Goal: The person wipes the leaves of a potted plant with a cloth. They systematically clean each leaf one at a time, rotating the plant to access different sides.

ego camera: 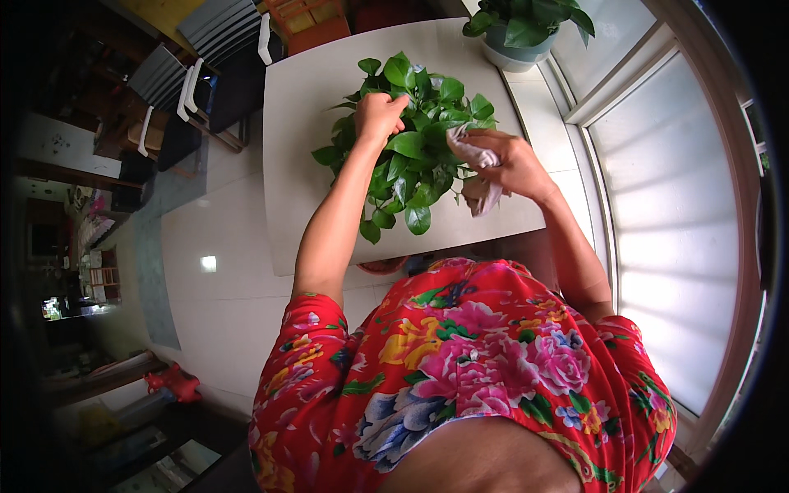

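Observation:
A bushy potted plant with glossy green heart-shaped leaves, likely pothos, stands on a pale table; foliage hides its pot. My left hand reaches into the upper left of the leaves, thumb and forefinger pinched together at a leaf there. Exactly which part they grip is partly hidden. To the right of the foliage, my right hand holds a crumpled greyish-pink cloth. Part of that cloth hangs below the fingers, and its upper end is beside the right-hand leaves.
Another plant in a teal-and-white pot sits on the ledge at the table's far right corner. Frosted window panes run along the right. Chairs with slatted backs stand at the far left. A red toy-like object rests at lower left.

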`<control>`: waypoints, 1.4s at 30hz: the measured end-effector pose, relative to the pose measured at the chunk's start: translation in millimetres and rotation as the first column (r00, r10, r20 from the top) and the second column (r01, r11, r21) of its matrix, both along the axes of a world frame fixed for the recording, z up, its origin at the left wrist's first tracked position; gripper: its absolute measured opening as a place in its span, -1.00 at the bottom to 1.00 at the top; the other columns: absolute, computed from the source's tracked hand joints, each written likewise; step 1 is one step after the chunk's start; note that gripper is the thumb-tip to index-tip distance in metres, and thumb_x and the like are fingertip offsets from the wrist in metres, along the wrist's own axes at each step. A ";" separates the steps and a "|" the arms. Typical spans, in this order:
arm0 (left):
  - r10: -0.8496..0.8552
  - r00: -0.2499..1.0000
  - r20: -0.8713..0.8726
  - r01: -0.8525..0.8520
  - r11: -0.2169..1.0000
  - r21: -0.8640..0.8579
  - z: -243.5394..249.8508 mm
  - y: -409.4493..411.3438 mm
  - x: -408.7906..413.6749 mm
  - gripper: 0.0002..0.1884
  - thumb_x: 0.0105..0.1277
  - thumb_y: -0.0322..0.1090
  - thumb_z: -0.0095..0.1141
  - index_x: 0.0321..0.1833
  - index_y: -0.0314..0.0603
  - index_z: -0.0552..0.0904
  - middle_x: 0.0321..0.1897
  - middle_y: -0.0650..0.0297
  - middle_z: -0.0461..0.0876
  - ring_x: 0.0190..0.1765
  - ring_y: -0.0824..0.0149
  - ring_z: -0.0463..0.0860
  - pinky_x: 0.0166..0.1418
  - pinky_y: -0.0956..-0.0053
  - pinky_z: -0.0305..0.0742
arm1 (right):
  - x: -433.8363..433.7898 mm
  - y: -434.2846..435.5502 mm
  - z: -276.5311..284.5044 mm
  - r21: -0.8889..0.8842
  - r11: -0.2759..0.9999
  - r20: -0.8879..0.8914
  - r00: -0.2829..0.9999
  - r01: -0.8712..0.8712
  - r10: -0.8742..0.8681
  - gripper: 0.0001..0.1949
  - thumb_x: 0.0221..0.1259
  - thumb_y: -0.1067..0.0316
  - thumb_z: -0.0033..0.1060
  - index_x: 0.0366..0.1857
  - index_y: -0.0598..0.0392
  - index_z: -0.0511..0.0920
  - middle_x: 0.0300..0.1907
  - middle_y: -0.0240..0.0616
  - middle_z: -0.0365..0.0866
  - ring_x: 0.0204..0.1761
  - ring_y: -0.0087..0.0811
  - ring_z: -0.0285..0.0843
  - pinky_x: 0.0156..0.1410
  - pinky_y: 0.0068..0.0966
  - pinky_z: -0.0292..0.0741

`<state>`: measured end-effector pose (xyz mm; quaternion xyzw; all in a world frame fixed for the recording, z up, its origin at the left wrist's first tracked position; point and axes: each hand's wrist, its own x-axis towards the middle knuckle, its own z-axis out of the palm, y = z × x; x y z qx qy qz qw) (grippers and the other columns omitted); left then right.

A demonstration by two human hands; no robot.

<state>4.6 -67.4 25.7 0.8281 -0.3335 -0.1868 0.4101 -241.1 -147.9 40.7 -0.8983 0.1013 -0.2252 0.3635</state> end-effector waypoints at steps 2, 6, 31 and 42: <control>0.000 0.987 -0.161 -0.019 0.993 -0.117 -9.7 1.2 9.5 -0.76 0.17 -0.37 0.19 -0.61 -0.29 0.51 -0.69 0.23 0.56 -0.64 0.42 0.55 -0.58 0.54 0.34 | 6.3 0.3 -2.7 0.092 0.996 -0.050 0.999 -0.002 0.007 -0.60 -0.07 0.35 0.20 -0.03 0.00 0.59 0.00 -0.19 0.59 -0.04 -0.15 0.57 0.07 -0.36 0.49; -0.019 0.982 -0.190 -0.020 0.979 -0.204 -21.2 11.5 19.0 -0.79 0.20 -0.41 0.17 -0.58 -0.27 0.54 -0.60 0.31 0.58 -0.53 0.48 0.58 -0.44 0.58 0.37 | 27.3 -13.0 -4.0 0.047 0.999 -0.029 1.000 0.013 -0.012 -0.60 -0.03 0.27 0.21 -0.01 0.00 0.58 -0.02 -0.18 0.60 -0.07 -0.14 0.59 0.03 -0.35 0.50; -0.134 0.986 -0.096 0.124 0.987 -0.099 10.2 64.5 -22.3 -0.65 0.21 -0.12 0.23 -0.38 -0.39 0.65 -0.58 0.26 0.64 -0.52 0.54 0.53 -0.42 0.60 0.40 | 24.4 1.5 3.1 0.180 0.977 -0.069 0.992 0.118 -0.107 -0.62 0.03 0.19 0.22 -0.01 -0.03 0.58 0.00 -0.22 0.60 -0.07 -0.18 0.61 0.03 -0.39 0.52; -0.137 0.898 -0.417 0.038 0.971 -0.236 -2.4 64.8 -30.7 -0.88 0.26 -0.41 0.12 -0.23 -0.26 0.66 -0.36 0.32 0.67 -0.31 0.50 0.59 -0.24 0.56 0.45 | 47.5 33.6 -40.7 -0.182 0.980 -0.168 0.980 0.079 -0.110 -0.64 0.01 0.23 0.17 -0.02 -0.17 0.58 0.05 -0.42 0.57 -0.04 -0.27 0.56 -0.01 -0.37 0.55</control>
